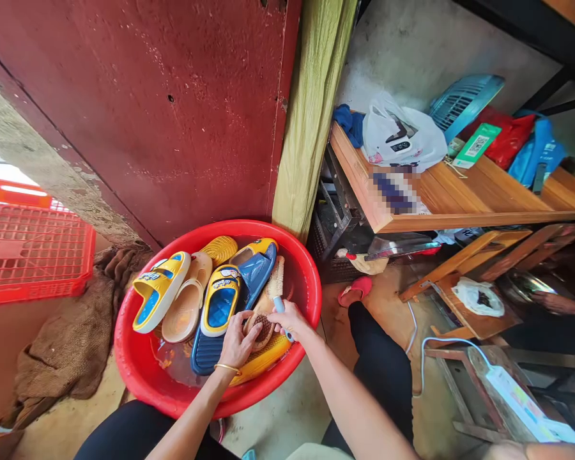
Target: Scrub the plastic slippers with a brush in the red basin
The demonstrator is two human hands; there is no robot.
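In a red plastic basin [315, 271] with water lie several slippers. My right hand [291, 319] is closed round a scrubbing brush [278, 304] with a light blue handle; its pale bristles point up and away. My left hand [238, 342] grips a beige slipper [259, 332] whose brown patterned sole shows, and the brush lies over it. Beside my left hand is a yellow and blue slipper [219, 306] on a dark blue one [206, 351]. A white-soled yellow slipper [160, 291] leans on the left rim, next to a beige slipper [184, 310]. A yellow slipper [263, 363] lies under my hands.
A red door panel [138, 108] stands behind the basin. At left are a red crate [29, 249] and a brown sack [71, 338]. To the right, a wooden table [441, 198] holds bags and a blue fan [464, 105]. Another person's hand [563, 302], stools and a power strip [517, 399] are farther right.
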